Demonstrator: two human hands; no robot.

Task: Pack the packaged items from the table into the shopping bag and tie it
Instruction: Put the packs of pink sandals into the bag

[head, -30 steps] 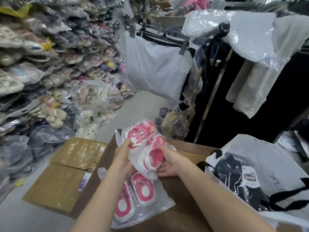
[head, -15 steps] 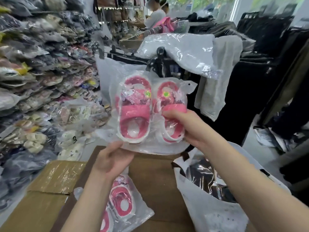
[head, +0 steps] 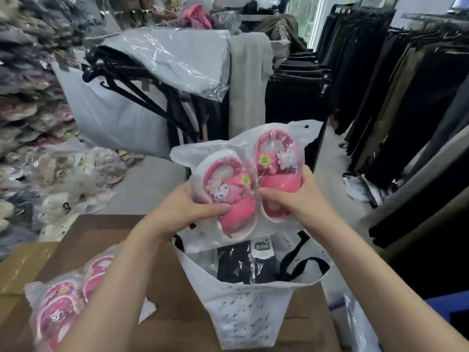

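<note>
A clear plastic pack of pink children's sandals hangs just above the open mouth of the white shopping bag. My left hand grips the pack's lower left side. My right hand grips its right sandal. The bag stands on the cardboard table with black handles and a dark packaged item inside. A second pack of pink sandals lies on the table at the lower left, partly behind my left forearm.
Shelves of bagged shoes fill the left side. A clothes rack with plastic-covered garments stands behind the table. Dark trousers hang on racks to the right. A tan cardboard box sits left of the table.
The sandal pack was lifted off the table, held up high, then brought right and down over the bag's mouth. The view swung right toward the bag.
</note>
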